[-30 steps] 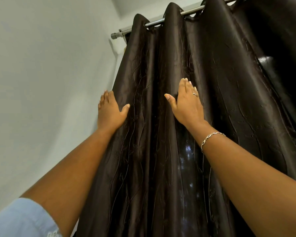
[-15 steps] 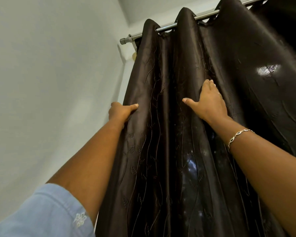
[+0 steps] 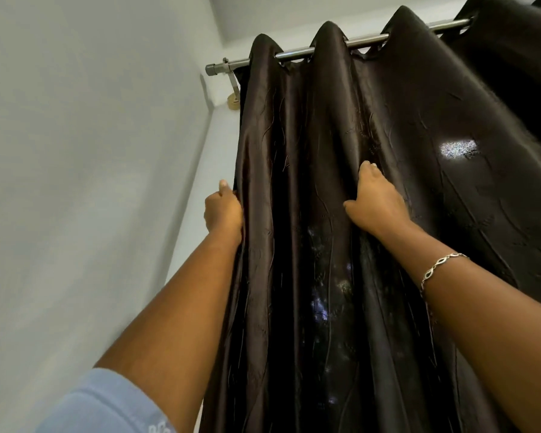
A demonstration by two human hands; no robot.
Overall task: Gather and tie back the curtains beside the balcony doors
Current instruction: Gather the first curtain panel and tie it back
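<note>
Curtain (image 3: 413,189) hangs dark brown from the metal rod (image 3: 297,53) up in the wall corner, bunched into deep folds. We've got our left hand (image 3: 224,210) closed on its outer edge, fingers wrapped behind the fabric where we can't see them. Our right hand (image 3: 377,203) has its grip closed round a middle fold, fingertips buried in the cloth. The curtain's bottom is cut off, and the rod's right end too.
</note>
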